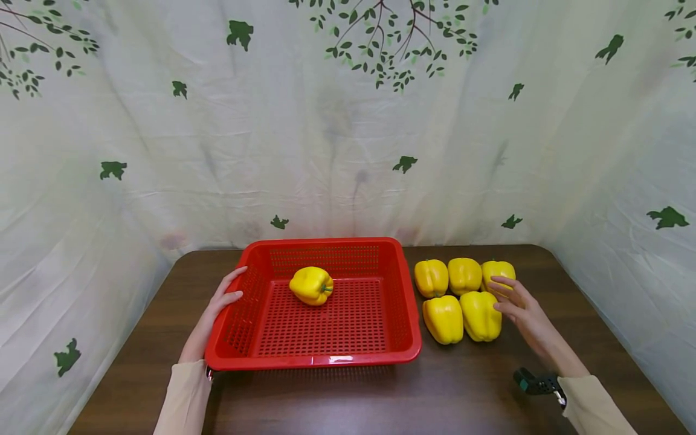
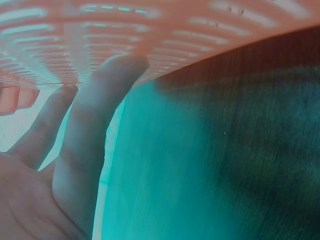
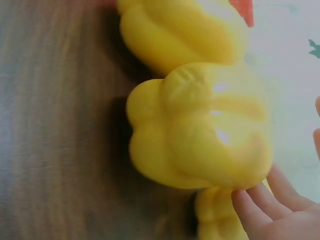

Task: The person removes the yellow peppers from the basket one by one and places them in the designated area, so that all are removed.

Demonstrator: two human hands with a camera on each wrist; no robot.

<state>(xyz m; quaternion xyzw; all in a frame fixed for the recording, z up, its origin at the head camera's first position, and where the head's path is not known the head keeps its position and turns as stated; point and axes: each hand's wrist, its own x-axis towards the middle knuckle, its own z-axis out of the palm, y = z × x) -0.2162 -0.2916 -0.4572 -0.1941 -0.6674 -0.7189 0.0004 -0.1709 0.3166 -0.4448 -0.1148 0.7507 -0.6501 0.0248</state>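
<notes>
A red plastic basket (image 1: 402, 290) with slotted walls stands in the middle of the table, holding one yellow bell pepper (image 1: 312, 286). My left hand (image 1: 222, 296) rests at its left rim; in the left wrist view straight fingers (image 2: 82, 135) touch the slotted wall. Right of the basket, bell peppers sit in two rows, three behind and two in front. My right hand (image 1: 519, 308) reaches over from the right, its fingers apart, beside the front right bell pepper (image 1: 481, 317). In the right wrist view its fingertips (image 3: 240, 197) are right at that pepper's side.
The back right bell pepper (image 1: 492, 269) is partly behind my right fingers. The front left bell pepper (image 1: 443, 320) lies near the basket's right wall. A brown wooden table (image 1: 375, 405) carries everything, and a white leaf-patterned curtain (image 1: 337, 181) surrounds its back and sides.
</notes>
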